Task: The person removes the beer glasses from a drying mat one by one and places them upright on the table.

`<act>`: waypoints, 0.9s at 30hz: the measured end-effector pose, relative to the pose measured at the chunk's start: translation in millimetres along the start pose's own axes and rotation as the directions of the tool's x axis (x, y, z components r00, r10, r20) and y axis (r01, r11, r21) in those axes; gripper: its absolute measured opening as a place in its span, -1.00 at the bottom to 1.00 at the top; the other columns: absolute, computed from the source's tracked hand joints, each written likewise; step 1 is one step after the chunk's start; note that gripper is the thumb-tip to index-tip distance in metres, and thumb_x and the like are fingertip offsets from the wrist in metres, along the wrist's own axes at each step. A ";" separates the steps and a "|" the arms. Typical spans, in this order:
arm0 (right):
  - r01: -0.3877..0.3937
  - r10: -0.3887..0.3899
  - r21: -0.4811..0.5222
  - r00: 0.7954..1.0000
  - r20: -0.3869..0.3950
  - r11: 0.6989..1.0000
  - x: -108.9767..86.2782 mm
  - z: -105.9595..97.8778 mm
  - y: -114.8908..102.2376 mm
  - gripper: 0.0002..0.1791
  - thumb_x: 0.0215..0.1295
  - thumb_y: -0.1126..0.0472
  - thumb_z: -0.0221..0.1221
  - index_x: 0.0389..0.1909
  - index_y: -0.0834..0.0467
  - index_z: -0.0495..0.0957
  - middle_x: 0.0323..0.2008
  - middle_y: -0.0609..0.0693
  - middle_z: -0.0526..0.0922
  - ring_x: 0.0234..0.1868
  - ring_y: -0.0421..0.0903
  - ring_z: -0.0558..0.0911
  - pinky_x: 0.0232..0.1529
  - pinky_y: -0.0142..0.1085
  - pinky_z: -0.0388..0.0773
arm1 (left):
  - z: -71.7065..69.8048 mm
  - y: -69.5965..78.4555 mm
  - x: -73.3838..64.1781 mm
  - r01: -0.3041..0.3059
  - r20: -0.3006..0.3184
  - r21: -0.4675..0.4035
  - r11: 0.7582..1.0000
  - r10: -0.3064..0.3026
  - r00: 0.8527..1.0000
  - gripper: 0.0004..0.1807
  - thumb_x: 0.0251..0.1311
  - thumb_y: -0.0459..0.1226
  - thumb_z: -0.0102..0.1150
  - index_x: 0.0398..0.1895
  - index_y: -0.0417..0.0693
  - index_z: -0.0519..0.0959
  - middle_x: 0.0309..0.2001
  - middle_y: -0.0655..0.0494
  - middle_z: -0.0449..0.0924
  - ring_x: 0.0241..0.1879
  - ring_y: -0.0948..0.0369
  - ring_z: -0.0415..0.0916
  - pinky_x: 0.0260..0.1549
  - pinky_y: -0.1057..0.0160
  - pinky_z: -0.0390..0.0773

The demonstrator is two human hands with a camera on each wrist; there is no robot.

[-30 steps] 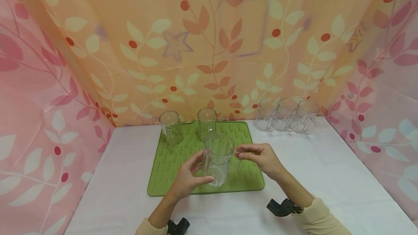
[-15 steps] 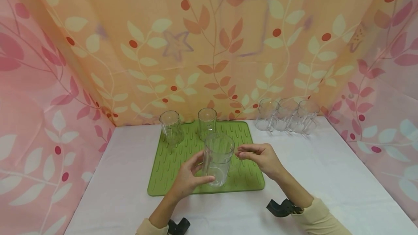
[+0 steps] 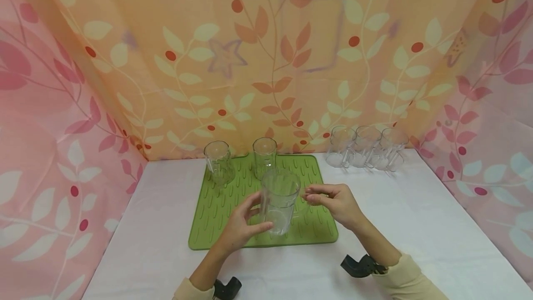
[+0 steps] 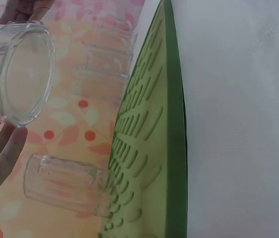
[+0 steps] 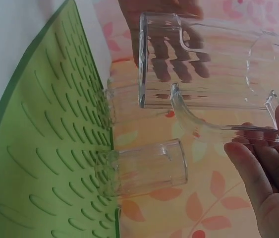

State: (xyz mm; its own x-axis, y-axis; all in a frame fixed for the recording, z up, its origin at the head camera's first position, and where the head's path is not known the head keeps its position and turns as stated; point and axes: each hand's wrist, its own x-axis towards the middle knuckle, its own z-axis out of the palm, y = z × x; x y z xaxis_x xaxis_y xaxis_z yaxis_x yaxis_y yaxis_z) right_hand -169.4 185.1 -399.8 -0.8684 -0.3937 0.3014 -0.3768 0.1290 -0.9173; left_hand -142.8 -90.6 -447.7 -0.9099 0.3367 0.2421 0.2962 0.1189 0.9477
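Observation:
A clear glass mug [image 3: 281, 205] is held upright above the green ridged mat [image 3: 208, 219], its base raised off the mat in the left wrist view. My left hand [image 3: 240, 226] grips the mug's body from the left, thumb low on the near side. In the right wrist view, the fingers and thumb of my right hand [image 5: 273, 173] pinch the mug's handle [image 5: 191, 119] near its rim end. Through the glass there, the left fingers show behind the body. Two more clear glass mugs, a left one [image 3: 218, 163] and a right one [image 3: 264, 159], stand upright at the mat's back.
Three clear glass mugs [image 3: 366, 147] stand in a row at the back right of the white-covered table [image 3: 429, 226], handles towards the front right. A patterned orange cloth [image 3: 275, 59] hangs right behind them. Pink cloths [image 3: 41, 161] close off both sides.
The mug has risen very slightly, its base a little higher over the mat. Both hands keep their hold, and the other mugs stay put.

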 end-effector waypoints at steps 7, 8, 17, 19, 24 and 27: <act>-0.006 0.001 -0.058 0.997 -0.083 0.998 -2.9 -9.2 1.9 -0.73 0.28 0.40 0.19 -0.09 0.53 0.59 -0.20 0.34 0.71 -0.19 -0.35 0.72 -0.18 -0.43 0.68 | -6.1 -5.3 -4.3 -0.056 -0.009 -0.022 0.998 0.056 0.998 -0.27 0.16 -0.35 0.31 0.41 -0.10 0.26 0.36 -0.14 0.31 0.28 0.15 0.37 0.21 0.09 0.52; -0.008 0.001 -0.073 0.995 -0.098 0.997 -3.1 -10.5 2.4 -0.73 0.28 0.40 0.19 -0.08 0.52 0.59 -0.20 0.34 0.71 -0.20 -0.36 0.72 -0.18 -0.44 0.68 | -8.1 -6.6 -5.8 -0.051 -0.016 -0.023 0.998 0.051 0.999 -0.28 0.17 -0.36 0.31 0.40 -0.09 0.27 0.36 -0.14 0.31 0.27 0.23 0.38 0.20 0.11 0.53; -0.024 -0.006 -0.138 0.977 -0.214 0.990 -4.9 -25.4 9.6 -0.70 0.27 0.41 0.21 -0.04 0.53 0.57 -0.18 0.44 0.67 -0.21 -0.42 0.70 -0.18 -0.51 0.65 | -34.1 -19.5 -19.9 0.050 -0.152 0.039 0.998 -0.044 0.987 -0.36 0.17 -0.36 0.29 0.34 -0.12 0.34 0.30 -0.10 0.36 0.15 0.53 0.36 0.16 0.10 0.56; -0.024 -0.015 -0.156 0.970 -0.244 0.987 -5.2 -29.0 11.3 -0.70 0.26 0.42 0.21 -0.04 0.52 0.58 -0.18 0.44 0.67 -0.22 -0.45 0.69 -0.20 -0.52 0.65 | -41.0 -21.4 -21.4 0.075 -0.203 0.050 0.996 -0.064 0.977 -0.37 0.16 -0.38 0.30 0.32 -0.16 0.35 0.29 -0.10 0.37 0.14 0.53 0.36 0.15 0.17 0.56; -0.037 -0.031 -0.201 0.945 -0.324 0.979 -4.6 -35.7 16.2 -0.73 0.24 0.41 0.24 -0.07 0.48 0.62 -0.19 0.41 0.69 -0.25 -0.47 0.68 -0.20 -0.57 0.63 | -58.7 -19.8 -25.3 0.170 -0.273 0.098 0.981 -0.137 0.952 -0.37 0.17 -0.31 0.31 0.33 -0.10 0.35 0.29 -0.08 0.38 0.22 0.18 0.40 0.17 0.14 0.55; -0.034 -0.044 -0.213 0.935 -0.351 0.977 -4.0 -37.7 19.4 -0.74 0.23 0.42 0.25 -0.09 0.48 0.63 -0.20 0.41 0.69 -0.26 -0.48 0.68 -0.20 -0.59 0.62 | -68.4 -19.6 -30.5 0.223 -0.287 0.122 0.967 -0.181 0.941 -0.34 0.18 -0.23 0.32 0.35 -0.05 0.34 0.30 -0.09 0.37 0.28 -0.05 0.36 0.21 0.02 0.51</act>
State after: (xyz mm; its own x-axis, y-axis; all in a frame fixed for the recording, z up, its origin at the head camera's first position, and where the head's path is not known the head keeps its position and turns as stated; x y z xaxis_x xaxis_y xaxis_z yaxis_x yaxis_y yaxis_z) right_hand -185.4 223.5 -409.0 -0.9089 -0.0540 0.4136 -0.4069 0.3328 -0.8507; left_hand -140.7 -167.1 -459.5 -0.9928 0.0269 0.1164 0.1190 0.3040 0.9452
